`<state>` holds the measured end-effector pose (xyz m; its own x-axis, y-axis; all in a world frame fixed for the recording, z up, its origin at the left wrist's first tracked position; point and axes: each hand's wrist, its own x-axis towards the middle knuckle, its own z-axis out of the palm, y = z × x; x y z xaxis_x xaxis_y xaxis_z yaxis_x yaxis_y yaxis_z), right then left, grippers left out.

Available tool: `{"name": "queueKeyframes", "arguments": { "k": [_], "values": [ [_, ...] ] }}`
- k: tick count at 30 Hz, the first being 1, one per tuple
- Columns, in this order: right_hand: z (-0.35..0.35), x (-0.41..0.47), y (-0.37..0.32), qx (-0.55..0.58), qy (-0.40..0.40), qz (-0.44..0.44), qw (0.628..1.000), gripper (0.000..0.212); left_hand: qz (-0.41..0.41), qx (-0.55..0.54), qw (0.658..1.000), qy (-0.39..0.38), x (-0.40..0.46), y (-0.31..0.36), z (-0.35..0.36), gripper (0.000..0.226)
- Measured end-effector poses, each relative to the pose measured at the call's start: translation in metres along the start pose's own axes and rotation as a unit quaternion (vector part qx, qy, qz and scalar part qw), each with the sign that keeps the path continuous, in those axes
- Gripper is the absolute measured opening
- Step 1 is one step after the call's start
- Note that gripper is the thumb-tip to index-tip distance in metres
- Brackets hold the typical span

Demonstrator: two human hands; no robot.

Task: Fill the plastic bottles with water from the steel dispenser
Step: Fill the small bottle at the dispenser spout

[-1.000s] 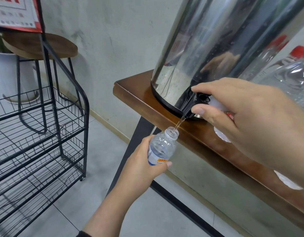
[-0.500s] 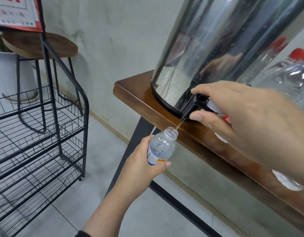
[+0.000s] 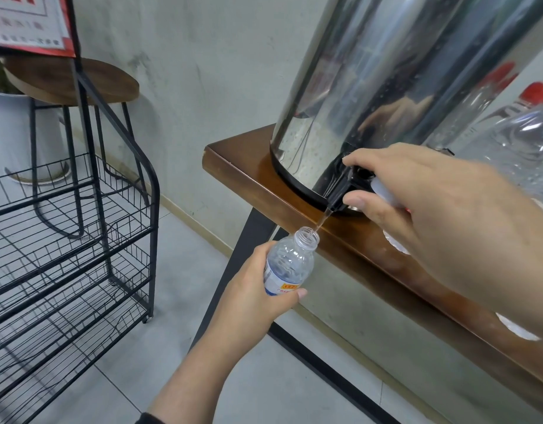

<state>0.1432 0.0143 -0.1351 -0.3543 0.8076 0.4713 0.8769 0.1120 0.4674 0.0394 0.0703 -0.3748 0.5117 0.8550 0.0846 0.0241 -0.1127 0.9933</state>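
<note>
The steel dispenser runs off the top edge. The right hand pinches its black tap, hiding the lever. Below, the left hand grips the small bottle, mouth tilted up-right under the stream.

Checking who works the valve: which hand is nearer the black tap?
Right. The right hand pinches the black tap; the left hand holds the small bottle below it.

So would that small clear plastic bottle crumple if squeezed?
Probably: the small clear plastic bottle looks thin-walled and mostly empty, so light and soft. With its cap off, the left hand squeezing it could spill the water.
</note>
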Motion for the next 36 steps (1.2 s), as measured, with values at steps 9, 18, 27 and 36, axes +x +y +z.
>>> {"name": "queueKeyframes", "arguments": {
  "k": [9,18,27,36],
  "values": [
    [0.008,-0.025,0.01,0.046,-0.025,-0.01,0.999,0.051,-0.003,0.004,1.0,-0.002,0.0,0.0,0.0,0.071],
    [0.005,-0.02,0.008,0.055,-0.033,-0.004,0.998,0.05,0.002,0.002,1.0,0.001,-0.001,-0.001,0.0,0.069],
    [0.006,-0.021,0.008,0.032,-0.035,-0.005,0.999,0.048,0.005,0.004,1.0,0.001,0.0,-0.001,0.0,0.069],
    [0.006,-0.02,0.006,0.037,-0.027,-0.007,0.999,0.047,0.004,0.004,1.0,0.004,0.0,-0.003,0.001,0.07]
  ]
}}
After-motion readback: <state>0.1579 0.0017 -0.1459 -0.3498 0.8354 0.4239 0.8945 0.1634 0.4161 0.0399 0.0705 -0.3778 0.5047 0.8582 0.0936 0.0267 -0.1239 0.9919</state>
